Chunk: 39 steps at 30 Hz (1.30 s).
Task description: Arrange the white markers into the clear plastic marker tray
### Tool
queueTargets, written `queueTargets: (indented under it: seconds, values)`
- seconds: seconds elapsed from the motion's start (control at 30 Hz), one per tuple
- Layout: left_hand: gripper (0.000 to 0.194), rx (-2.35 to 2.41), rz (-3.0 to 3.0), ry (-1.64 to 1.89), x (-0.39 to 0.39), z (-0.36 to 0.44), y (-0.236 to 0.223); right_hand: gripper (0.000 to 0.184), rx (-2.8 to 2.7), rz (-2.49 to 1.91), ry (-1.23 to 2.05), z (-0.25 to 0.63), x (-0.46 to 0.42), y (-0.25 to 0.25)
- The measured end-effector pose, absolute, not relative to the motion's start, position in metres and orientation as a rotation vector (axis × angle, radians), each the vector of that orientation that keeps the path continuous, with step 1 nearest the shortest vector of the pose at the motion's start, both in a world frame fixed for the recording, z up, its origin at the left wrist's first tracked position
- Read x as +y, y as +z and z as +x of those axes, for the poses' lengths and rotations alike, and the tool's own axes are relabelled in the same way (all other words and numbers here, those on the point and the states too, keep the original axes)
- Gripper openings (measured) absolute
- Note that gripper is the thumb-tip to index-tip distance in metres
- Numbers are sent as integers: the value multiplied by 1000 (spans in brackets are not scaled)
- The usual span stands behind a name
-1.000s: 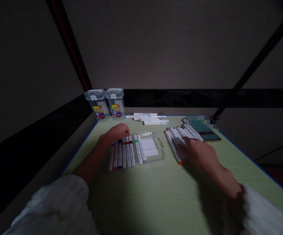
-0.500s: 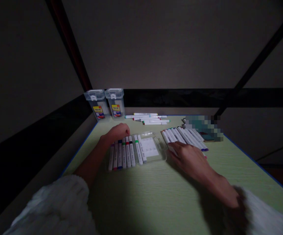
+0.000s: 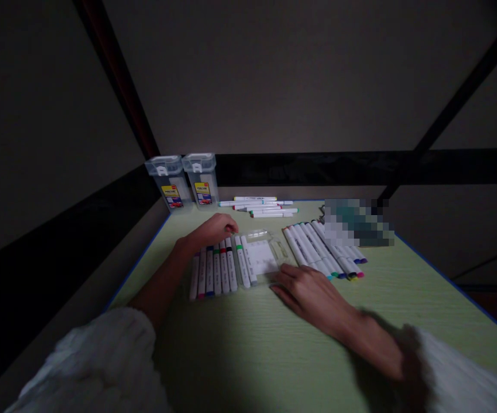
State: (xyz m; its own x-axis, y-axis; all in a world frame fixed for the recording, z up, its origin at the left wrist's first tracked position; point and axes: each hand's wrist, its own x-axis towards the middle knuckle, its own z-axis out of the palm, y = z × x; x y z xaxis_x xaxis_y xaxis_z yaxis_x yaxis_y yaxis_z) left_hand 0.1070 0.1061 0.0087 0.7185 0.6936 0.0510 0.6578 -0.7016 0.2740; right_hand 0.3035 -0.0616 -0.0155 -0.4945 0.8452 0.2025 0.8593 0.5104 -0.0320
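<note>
My left hand (image 3: 214,229) rests at the far edge of a clear plastic case (image 3: 281,248). Its fingers are curled together, and what they grip, if anything, is hidden. White markers (image 3: 214,272) lie side by side in the left part of the case. Two more white markers (image 3: 245,261) lie right of the hinge, beside a white paper insert (image 3: 262,257). Over the near right corner of the case, my right hand (image 3: 313,295) is palm down, fingers stretched and thumb apart, with no marker visible in it.
A row of white markers (image 3: 317,246) lies right of the case, beside a blurred-out greenish item (image 3: 356,221). Loose markers (image 3: 261,207) lie along the back edge. Two lidded clear containers (image 3: 171,186) stand at the back left of the table (image 3: 240,350).
My right hand has moved left and nearer, off the right-hand row of markers to the case's corner. My left hand has shifted slightly right along the far edge.
</note>
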Motion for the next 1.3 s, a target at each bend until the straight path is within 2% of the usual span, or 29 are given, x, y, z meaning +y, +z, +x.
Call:
queueTargets:
  seconds: [0.4, 1.3]
  values:
    - [28, 1058, 2731, 153, 106, 111, 4, 18, -2552, -1500, -171, 302, -58, -19]
    - [21, 1228, 2734, 472, 104, 122, -7, 13, -2554, -1528, -159, 301, -60, -13]
